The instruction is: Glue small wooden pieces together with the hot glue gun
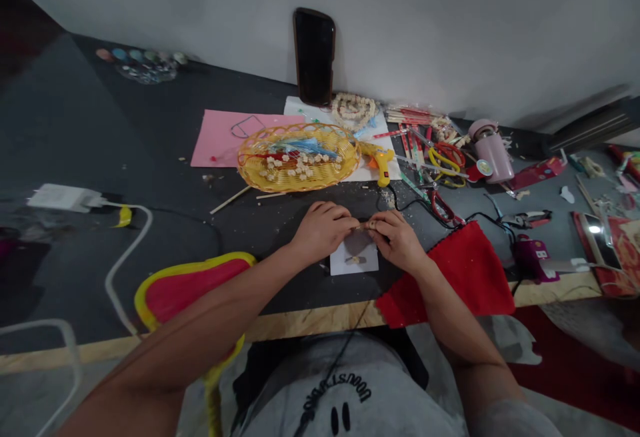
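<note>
Right hand (397,240) curled, pinching small tan piece (371,224); left hand (323,229) curled at its 9 o'clock, grip can't tell. Rectangular white paper (343,262) at 6 o'clock, oval yellow woven basket (300,186) 10–11.

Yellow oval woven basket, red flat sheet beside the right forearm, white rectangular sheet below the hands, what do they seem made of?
Yellow oval woven basket: probably plastic; strands look glossy, though dyed bamboo is possible.
Red flat sheet: likely felt or cloth; surface looks soft and matte.
White rectangular sheet: paper or thin card, perhaps; smooth, matte, straight edges.
</note>
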Tool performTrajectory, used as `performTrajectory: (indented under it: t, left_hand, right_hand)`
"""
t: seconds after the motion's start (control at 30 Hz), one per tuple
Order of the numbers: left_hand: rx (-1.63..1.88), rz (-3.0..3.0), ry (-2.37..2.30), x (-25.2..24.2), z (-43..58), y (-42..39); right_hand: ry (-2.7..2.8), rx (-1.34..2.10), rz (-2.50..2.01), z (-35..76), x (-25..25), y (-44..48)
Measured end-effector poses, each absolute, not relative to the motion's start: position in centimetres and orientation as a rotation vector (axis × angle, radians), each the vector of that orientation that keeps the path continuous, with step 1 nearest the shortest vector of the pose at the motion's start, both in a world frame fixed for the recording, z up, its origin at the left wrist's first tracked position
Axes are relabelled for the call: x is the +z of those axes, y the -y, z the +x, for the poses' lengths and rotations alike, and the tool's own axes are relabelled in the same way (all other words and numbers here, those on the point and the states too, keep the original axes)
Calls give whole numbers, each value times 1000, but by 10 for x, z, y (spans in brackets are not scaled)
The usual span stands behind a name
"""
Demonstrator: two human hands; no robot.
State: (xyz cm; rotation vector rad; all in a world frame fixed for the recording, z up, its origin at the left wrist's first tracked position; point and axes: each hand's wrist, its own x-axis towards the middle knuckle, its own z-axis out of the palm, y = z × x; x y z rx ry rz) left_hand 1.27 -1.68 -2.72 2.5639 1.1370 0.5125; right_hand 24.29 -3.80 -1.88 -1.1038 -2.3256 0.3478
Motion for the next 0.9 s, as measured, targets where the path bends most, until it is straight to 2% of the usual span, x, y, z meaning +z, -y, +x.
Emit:
performTrajectory:
  t: [0.9]
  left_hand:
    - [422, 2491, -1261, -20, 17, 18]
  right_hand:
    - [2400, 326, -1092, 243, -20, 39]
